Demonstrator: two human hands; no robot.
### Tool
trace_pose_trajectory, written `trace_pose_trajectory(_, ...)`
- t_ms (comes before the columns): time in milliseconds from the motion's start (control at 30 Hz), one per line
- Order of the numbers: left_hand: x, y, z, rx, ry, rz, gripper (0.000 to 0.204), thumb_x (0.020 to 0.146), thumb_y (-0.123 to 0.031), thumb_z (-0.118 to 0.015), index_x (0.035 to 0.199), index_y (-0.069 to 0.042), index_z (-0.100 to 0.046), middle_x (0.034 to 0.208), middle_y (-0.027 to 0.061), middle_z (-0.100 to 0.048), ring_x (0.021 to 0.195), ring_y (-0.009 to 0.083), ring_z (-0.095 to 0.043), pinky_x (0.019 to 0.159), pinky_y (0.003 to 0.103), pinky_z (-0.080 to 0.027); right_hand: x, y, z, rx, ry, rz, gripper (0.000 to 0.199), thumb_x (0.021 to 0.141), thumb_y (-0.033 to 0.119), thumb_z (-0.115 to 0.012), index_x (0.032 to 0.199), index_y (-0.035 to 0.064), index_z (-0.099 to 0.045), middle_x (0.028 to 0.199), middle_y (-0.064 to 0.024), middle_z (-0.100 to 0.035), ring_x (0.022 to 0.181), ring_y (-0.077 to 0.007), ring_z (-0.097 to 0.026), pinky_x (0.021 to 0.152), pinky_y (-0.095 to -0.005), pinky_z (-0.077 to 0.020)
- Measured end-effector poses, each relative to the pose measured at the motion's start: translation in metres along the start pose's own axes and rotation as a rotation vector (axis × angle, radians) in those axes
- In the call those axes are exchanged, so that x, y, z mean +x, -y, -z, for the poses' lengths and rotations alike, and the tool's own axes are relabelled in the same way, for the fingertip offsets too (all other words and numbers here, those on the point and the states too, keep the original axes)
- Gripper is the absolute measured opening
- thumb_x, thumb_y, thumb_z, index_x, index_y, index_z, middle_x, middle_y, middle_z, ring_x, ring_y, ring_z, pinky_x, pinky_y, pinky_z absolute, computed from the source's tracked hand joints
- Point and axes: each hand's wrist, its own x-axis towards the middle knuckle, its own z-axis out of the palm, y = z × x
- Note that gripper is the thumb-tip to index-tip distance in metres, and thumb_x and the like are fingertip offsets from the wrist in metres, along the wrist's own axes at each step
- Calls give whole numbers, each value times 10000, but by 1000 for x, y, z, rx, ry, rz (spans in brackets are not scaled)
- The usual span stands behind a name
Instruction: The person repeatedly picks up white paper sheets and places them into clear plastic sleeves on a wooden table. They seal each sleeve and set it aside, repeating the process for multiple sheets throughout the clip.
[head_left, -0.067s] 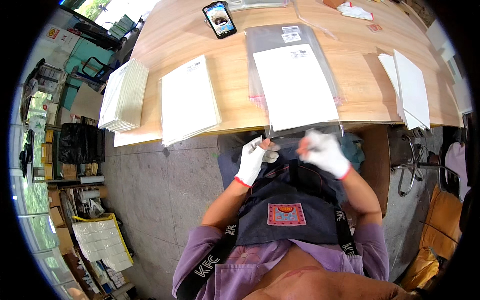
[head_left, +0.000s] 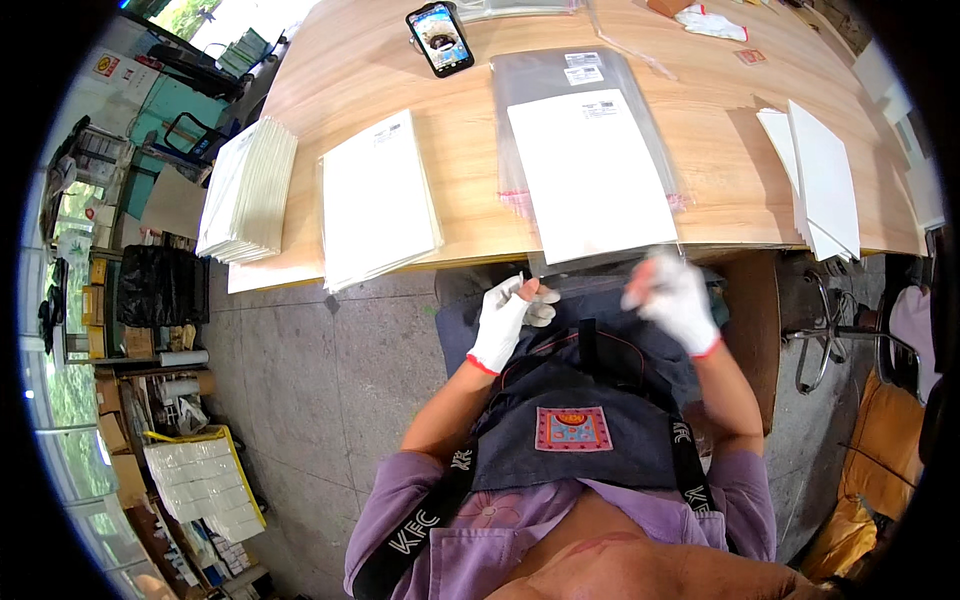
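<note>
A white rectangular sheet or board point(head_left: 595, 185) with a small printed label lies in a clear plastic bag point(head_left: 570, 266) whose near edge hangs over the table's front. It rests on a pile of clear plastic bags point(head_left: 512, 130). My left hand point(head_left: 508, 318), in a white fingerless-tipped glove, has its thumb and forefinger pinched at the left corner of that hanging edge. My right hand point(head_left: 675, 300), gloved alike, is near the right corner. Motion smears its fingers, and what they hold, if anything, does not show.
Left on the wooden table point(head_left: 465, 180) are a small pile of white sheets point(head_left: 375, 190) and a taller stack point(head_left: 245, 195). More white boards point(head_left: 820, 180) lean at the right. A phone point(head_left: 438, 40) stands behind; a spare glove point(head_left: 712, 22) lies at the far right.
My right hand has moved to the right and slightly upward, away from the left one. My left hand stays almost in place at the bag's corner.
</note>
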Motion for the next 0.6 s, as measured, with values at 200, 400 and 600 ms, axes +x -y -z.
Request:
trace_pose_trajectory(200, -6, -6, 12, 90, 49, -11, 326, 908, -328, -579, 896, -3, -590, 867, 162, -672, 659, 139, -637, 578, 253, -526, -63, -24, 116, 194, -595, -199, 99, 892, 133, -589, 841, 131, -504, 712, -27, -595, 450, -19, -386, 396, -162, -273)
trace_pose_trajectory(400, -5, -10, 6, 54, 72, -21, 335, 890, -349, -599, 864, -16, -575, 883, 176, -665, 663, 156, -642, 590, 264, -529, -32, 24, 21, -228, -127, -130, 134, 808, 52, -590, 936, 83, -615, 649, -42, -592, 550, -114, -575, 475, -249, -419)
trace_pose_trajectory(600, -7, -9, 7, 55, 77, -116, 316, 930, -277, -538, 961, 33, -595, 878, 124, -665, 701, 131, -633, 615, 240, -510, 30, 35, -64, -924, 296, 212, 170, 822, 241, -594, 942, 127, -556, 686, -95, -626, 632, -289, -625, 564, -398, -486)
